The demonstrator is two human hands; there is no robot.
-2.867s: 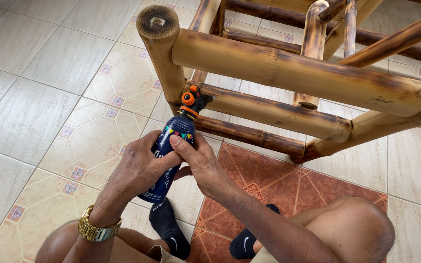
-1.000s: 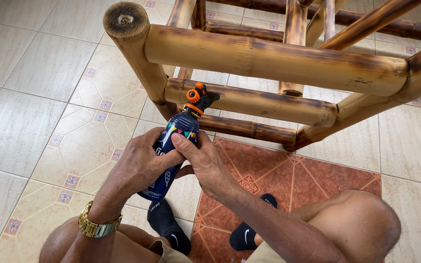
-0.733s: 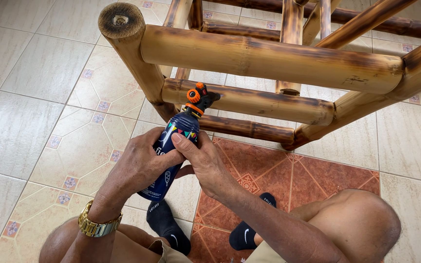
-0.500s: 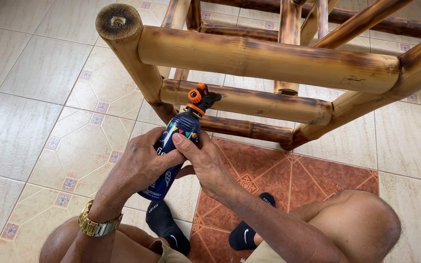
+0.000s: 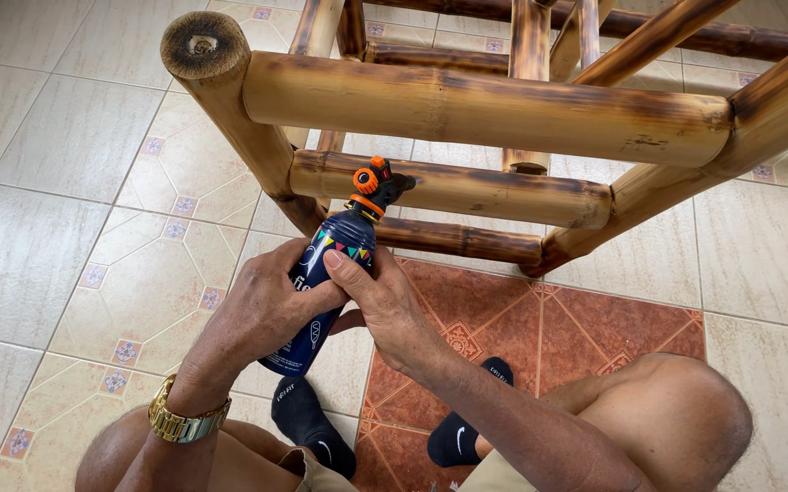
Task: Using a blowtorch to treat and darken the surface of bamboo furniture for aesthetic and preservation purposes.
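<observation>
Two hands, left hand (image 5: pixel 262 305) and right hand (image 5: pixel 385 305), grip a dark blue canister (image 5: pixel 321 287) whose torch head (image 5: pixel 375 185) aims toward 1 o'clock at a bamboo rail (image 5: pixel 467 187), likely mid-scorching, needing steady aim next.

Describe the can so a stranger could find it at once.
Start at the bamboo frame across the top. Just below its lower rail, the left hand and right hand clasp the can. It is dark blue, tilted, with an orange-and-black nozzle.
</observation>
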